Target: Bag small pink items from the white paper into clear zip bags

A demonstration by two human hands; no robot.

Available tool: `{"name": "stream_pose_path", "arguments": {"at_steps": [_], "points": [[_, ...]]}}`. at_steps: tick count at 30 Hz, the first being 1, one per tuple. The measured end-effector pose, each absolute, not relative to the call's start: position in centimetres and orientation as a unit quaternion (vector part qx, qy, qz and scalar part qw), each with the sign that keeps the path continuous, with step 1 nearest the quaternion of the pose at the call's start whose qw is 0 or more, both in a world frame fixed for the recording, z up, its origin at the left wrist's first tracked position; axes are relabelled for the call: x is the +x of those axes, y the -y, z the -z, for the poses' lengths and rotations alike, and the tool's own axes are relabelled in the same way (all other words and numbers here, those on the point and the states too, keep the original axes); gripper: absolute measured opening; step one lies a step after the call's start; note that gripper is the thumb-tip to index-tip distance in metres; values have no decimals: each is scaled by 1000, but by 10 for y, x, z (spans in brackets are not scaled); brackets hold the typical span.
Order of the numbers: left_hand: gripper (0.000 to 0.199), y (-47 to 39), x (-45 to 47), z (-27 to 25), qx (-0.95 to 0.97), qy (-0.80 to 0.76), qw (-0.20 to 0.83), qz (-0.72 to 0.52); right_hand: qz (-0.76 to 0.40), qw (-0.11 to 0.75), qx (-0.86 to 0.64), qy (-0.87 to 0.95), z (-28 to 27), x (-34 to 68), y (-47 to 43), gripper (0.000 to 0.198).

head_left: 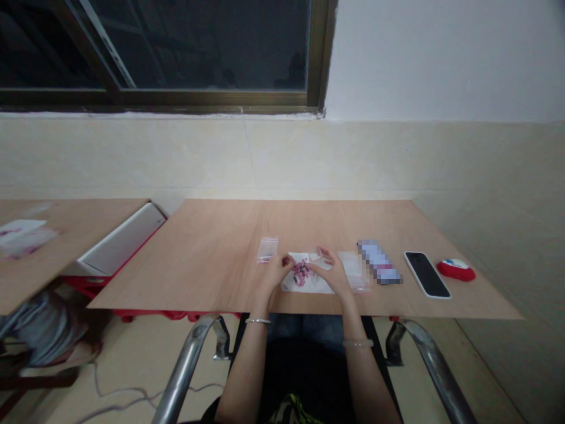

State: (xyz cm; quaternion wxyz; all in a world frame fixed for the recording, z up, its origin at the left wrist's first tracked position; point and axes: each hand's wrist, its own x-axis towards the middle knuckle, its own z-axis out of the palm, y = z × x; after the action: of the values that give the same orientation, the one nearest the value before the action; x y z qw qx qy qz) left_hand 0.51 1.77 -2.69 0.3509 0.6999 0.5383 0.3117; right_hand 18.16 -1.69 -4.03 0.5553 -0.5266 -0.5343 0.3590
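Note:
A small pile of pink and dark beads (301,273) lies on a white sheet (316,285) near the table's front edge. At the pile's left side is my left hand (279,270), its fingers curled together; whatever they may hold is too small to make out. My right hand (332,272) is on the other side, thumb stretched toward the beads and forefinger raised apart from it. Some clear plastic (355,272) lies to the right of that hand. Just beyond my left hand rests a small clear zip bag (268,249).
To the right lie a pixelated phone-like object (379,262), a white-edged phone (427,275) and a red-and-white object (456,270). A white panel (123,240) stands between my table (212,259) and the left table (88,221). Metal armrests (188,365) flank me.

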Motion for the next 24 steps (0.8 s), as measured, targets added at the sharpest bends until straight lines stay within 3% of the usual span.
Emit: {"name": "stream_pose_path", "arguments": {"at_steps": [6, 17, 24], "points": [[16, -11, 15, -5, 689, -485, 352, -408, -375, 544, -513, 548, 44, 176, 17, 58], [16, -1, 28, -10, 734, -433, 372, -368, -374, 541, -506, 558, 40, 172, 18, 56], [22, -1, 21, -18, 693, -480, 316, -436, -349, 565, -527, 531, 43, 176, 15, 60]]}}
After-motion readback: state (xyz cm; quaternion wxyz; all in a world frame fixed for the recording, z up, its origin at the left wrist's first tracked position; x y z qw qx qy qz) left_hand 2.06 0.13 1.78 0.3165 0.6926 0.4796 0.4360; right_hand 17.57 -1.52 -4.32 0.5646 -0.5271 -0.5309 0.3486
